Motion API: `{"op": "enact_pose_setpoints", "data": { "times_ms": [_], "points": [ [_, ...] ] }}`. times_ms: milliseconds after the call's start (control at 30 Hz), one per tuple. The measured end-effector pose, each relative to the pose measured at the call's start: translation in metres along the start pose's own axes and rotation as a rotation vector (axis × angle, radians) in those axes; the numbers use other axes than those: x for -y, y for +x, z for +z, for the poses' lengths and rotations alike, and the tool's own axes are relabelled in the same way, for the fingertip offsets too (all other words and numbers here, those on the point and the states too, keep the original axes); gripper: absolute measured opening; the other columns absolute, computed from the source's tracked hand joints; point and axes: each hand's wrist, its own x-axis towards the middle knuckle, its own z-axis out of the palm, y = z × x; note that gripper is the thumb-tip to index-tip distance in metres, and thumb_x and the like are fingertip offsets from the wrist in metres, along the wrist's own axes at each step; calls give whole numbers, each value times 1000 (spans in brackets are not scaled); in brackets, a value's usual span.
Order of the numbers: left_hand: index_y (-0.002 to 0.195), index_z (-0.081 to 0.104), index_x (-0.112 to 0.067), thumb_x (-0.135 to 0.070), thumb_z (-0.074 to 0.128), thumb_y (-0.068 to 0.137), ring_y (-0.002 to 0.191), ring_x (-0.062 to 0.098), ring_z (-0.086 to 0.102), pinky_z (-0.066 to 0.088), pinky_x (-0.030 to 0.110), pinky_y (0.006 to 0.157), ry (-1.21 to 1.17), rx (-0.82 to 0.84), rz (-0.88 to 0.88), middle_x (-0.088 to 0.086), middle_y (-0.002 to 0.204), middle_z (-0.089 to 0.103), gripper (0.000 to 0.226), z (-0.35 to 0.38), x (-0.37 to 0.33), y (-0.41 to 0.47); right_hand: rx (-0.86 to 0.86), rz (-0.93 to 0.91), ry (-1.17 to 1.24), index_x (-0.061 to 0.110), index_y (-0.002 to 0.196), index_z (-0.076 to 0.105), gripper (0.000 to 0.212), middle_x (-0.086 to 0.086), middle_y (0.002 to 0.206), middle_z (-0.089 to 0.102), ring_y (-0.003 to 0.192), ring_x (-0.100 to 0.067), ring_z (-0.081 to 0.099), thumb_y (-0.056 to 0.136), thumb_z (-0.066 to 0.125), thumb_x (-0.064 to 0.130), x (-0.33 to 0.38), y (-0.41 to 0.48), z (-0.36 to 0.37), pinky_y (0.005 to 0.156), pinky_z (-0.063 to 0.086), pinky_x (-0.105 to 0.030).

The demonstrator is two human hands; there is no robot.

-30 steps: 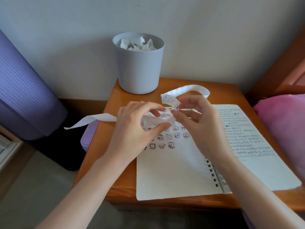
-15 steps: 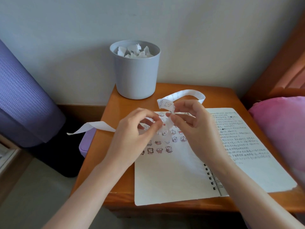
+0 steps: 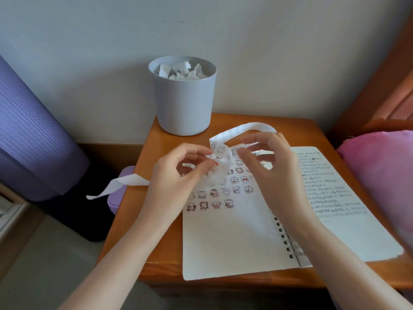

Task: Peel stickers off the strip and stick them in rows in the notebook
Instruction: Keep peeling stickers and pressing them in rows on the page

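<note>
Head view: the peeling step looks to be in hand. The left hand (image 3: 176, 173) pinches the white paper sticker strip (image 3: 245, 129), which loops just above the open spiral-bound notebook (image 3: 223, 242) on the orange wooden worktop (image 3: 138, 220). The right hand (image 3: 268, 166), fingers curled, nips the strip's printed end. The next move is probably to lift one sticker free and extend the short bottom row of stickers (image 3: 210, 205).

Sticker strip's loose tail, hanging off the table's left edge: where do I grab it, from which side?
Pinch the sticker strip on the flat stretch just beyond the left hand, from the left, thumb above: there it hangs clear of the table; farther out it twists.
</note>
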Motion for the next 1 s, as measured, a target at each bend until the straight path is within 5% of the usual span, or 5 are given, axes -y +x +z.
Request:
{"op": "enact_pose_setpoints", "data": {
  "times_ms": [200, 467, 733, 1000],
  "points": [
    [92, 70, -23, -20, 71, 82, 78, 1, 65, 48, 9, 67, -72, -49, -22, -14, 84, 70, 10, 3, 0, 0, 135, 49, 3, 20, 76, 71, 6, 19, 65, 64, 60, 0, 52, 82, 71, 20, 8, -10, 4, 58, 38, -9],
    [93, 70, -24, -19, 70, 84, 86, -1, 65, 51, 13, 75, -58, -17, -40, -16, 86, 71, 11, 3, 1, -1, 99, 171, 173, 18, 82, 72, 9, 7, 72, 72, 63, 2, 61, 76, 77, 13, 3, -8, 9, 57, 44, -9],
    [99, 69, -27, -24, 75, 77, 78, -2, 67, 48, 7, 66, -82, 39, -146, -14, 81, 73, 23, 1, -1, -1, 69, 146, 195, 16, 84, 71, 9, 5, 79, 72, 73, -4, 65, 81, 71, 7, 4, -4, 11, 71, 53, -20],
    [85, 70, -19, -19, 79, 74, 72, -1, 67, 48, 7, 61, -97, 28, -202, -9, 76, 73, 14, 0, 1, 0, 103, 70, 188, 19, 84, 69, 11, 11, 80, 71, 74, -4, 64, 82, 70, 9, 3, -6, 11, 66, 49, -15]
  ]
}}
